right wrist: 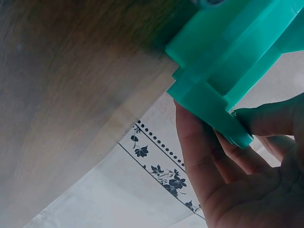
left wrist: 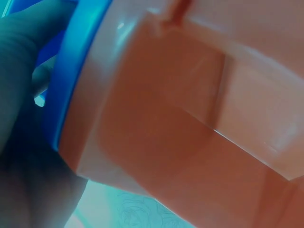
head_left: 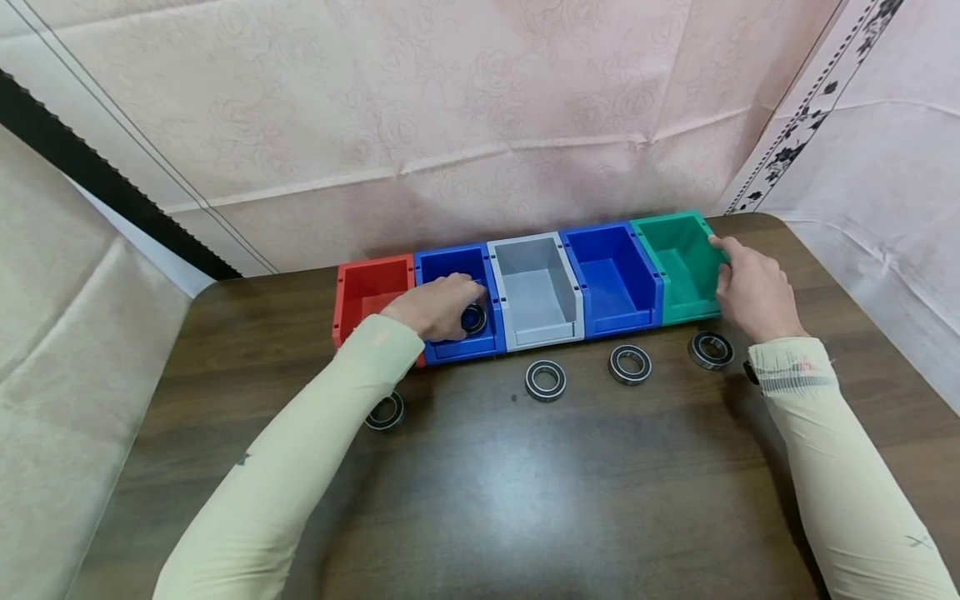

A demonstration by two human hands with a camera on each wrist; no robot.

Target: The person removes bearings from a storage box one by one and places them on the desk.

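Observation:
My left hand (head_left: 442, 307) reaches into the left blue bin (head_left: 457, 352) and pinches a ball bearing (head_left: 473, 318), a dark ring with a metal rim. In the left wrist view that hand is dark beside the blue wall, with the red bin (left wrist: 156, 118) filling most of the picture; the bearing is hidden there. At the right end, my right hand (head_left: 759, 292) grips the outer wall of the green bin (head_left: 686, 275). The right wrist view shows the thumb (right wrist: 268, 118) on one side of the green rim and fingers on the other.
Between the outer bins stand a grey bin (head_left: 536, 292) and another blue bin (head_left: 609, 275). Along the front of the row lie several bearings, including one (head_left: 545, 395) before the grey bin and one (head_left: 711, 363) near my right wrist. Patterned cloth (head_left: 450, 108) hangs behind the wooden table (head_left: 480, 508).

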